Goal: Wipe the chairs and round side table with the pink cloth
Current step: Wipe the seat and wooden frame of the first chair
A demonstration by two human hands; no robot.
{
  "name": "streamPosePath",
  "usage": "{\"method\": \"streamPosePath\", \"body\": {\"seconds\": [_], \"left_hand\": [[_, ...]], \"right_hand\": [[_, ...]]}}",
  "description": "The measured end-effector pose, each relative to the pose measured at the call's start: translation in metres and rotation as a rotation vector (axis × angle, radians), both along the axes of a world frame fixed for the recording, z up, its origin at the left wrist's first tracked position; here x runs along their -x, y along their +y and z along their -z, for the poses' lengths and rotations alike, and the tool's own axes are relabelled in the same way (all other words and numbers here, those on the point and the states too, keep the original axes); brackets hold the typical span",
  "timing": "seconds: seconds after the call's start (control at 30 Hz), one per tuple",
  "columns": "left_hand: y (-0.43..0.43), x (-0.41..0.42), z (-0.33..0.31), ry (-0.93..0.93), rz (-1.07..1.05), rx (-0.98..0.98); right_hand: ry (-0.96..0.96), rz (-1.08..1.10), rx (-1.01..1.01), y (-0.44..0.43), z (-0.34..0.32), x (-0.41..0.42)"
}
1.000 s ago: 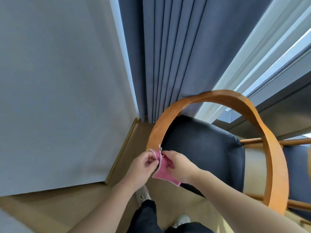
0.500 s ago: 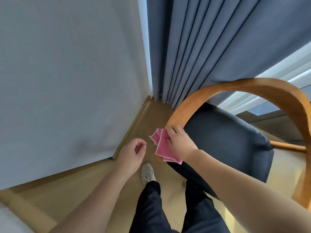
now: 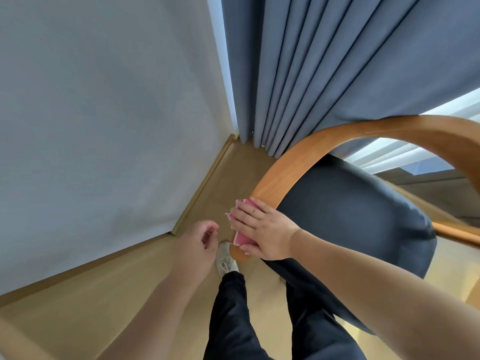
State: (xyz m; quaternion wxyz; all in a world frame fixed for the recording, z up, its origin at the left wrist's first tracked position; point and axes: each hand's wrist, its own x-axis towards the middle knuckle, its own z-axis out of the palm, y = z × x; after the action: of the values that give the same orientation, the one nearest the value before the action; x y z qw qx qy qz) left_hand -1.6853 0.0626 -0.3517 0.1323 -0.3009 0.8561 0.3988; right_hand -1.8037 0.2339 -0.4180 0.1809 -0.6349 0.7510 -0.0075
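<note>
1 pink cloth [image 3: 241, 240] under right hand [image 3: 262, 231]

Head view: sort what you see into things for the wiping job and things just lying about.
For the job: pink cloth, pressed flat by the right hand onto the chair's curved wooden frame; dark seat cushion; left hand, idle, holding nothing.
Just about: blue curtain, grey wall, wooden floor, pale shoe.

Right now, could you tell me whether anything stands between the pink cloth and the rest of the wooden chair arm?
Nothing visible does. The right hand presses the pink cloth flat on the near end of the wooden arm, which curves away bare ahead.
</note>
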Motion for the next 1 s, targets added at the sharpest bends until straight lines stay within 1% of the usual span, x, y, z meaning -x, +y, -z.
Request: {"method": "streamPosePath", "body": {"seconds": [0.13,0.3,0.5,0.63,0.8,1.0], "left_hand": [[0.004,0.008,0.003,-0.014,0.044,0.021],[0.009,0.017,0.003,0.008,0.123,0.085],[0.026,0.039,0.004,0.01,0.305,0.207],[0.039,0.059,0.004,-0.031,0.404,0.248],[0.063,0.09,0.007,-0.098,0.606,0.287],[0.078,0.118,0.012,-0.101,0.674,0.318]], "right_hand": [[-0.003,-0.015,0.038,0.0,0.003,0.013],[0.08,0.071,0.106,0.004,0.006,0.046],[0.145,0.184,0.113,0.014,0.007,0.083],[0.161,0.281,0.1,0.023,0.004,0.107],[0.176,0.36,0.126,0.034,0.006,0.127],[0.17,0.441,0.143,0.046,0.007,0.144]]}}
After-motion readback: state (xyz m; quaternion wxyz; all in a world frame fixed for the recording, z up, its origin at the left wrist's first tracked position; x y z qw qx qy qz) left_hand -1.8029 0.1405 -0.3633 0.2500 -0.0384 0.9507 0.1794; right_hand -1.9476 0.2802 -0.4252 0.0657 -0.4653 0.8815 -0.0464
